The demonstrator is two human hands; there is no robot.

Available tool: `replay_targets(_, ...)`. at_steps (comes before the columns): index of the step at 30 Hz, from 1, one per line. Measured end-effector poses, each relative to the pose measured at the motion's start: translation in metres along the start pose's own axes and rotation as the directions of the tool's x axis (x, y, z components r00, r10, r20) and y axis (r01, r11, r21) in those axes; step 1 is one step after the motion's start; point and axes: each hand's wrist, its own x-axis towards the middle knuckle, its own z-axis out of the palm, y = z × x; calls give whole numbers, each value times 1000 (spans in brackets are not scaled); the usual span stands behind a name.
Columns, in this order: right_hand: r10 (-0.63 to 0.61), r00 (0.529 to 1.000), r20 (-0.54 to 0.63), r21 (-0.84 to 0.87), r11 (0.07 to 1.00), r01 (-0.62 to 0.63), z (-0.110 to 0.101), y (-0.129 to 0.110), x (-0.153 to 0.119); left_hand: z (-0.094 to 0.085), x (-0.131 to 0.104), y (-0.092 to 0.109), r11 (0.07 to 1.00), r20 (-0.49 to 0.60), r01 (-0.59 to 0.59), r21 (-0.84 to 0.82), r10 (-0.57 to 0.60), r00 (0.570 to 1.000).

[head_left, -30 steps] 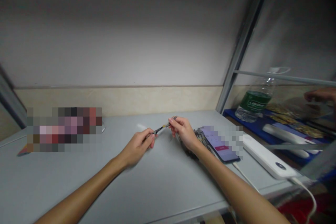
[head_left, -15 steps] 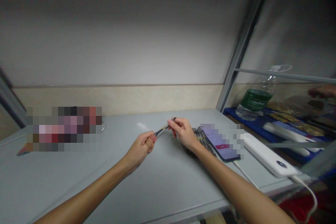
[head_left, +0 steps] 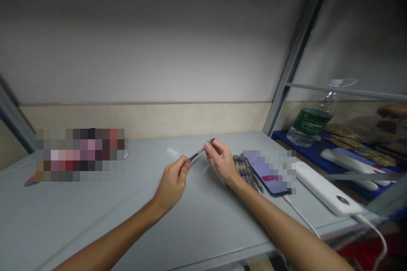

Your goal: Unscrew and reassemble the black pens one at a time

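Note:
A slim pen with a dark end and a yellow band slants between my two hands above the grey desk. My left hand is closed round its lower end, thumb pressed along it. At the upper end, the thumb and fingertips of my right hand pinch the pen, whose dark tip sticks out past them. Several dark pens lie side by side on the desk, just right of my right hand and partly hidden by it and the forearm.
Beside the pens lies a phone with a cable, then a white oblong device with a cord. Behind a metal rail stands a water bottle on blue. A pixelated patch covers things at left. A blurred hand shows far right.
My left hand has turned, showing more of its back, and its grip on the pen has shifted. My right hand has barely moved. The view has shifted slightly.

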Motion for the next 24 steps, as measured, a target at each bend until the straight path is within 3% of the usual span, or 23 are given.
replay_targets(4,176,984,28,317,932,-176,-1,7,8,0,-1,5,984,117,-149,102,137,984)
replay_targets(7,382,921,76,623,703,-343,-13,15,17,0,-3,2,967,182,-197,163,166,969)
replay_targets(10,429,886,175,780,489,-391,-32,18,24,-2,-1,-3,946,206,-224,232,178,962)
replay_targets(15,422,848,319,818,330,-472,-51,10,25,-9,8,-15,901,221,-235,365,161,962)
replay_targets(19,445,813,376,798,291,-528,-49,4,23,-17,16,-28,854,174,-176,490,102,979)
replay_targets(24,372,833,410,806,279,-522,-48,1,21,-28,23,-45,800,119,-74,595,4,993)
